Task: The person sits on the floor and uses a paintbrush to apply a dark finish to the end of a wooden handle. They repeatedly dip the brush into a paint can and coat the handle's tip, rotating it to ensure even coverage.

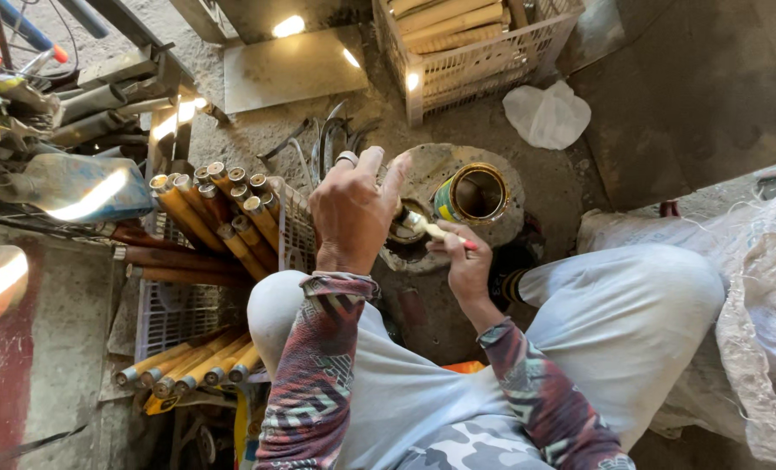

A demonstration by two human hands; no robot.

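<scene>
Glossy metal tin [477,193], wooden brush handle [444,233], rough concrete floor [666,104], plastic crate [484,61].

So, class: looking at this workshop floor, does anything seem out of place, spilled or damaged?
Nothing looks spilled. The open tin stands upright on a chipped, stained round slab, beside the right hand holding a small brush. A crumpled white bag lies loose on the ground near the white crate.

Bare concrete floor [666,96] lies open to the upper right. Open tin [473,194] and white bag [546,115] stand ahead. Wooden handles [223,218] crowd the left; knees close both sides below.
</scene>
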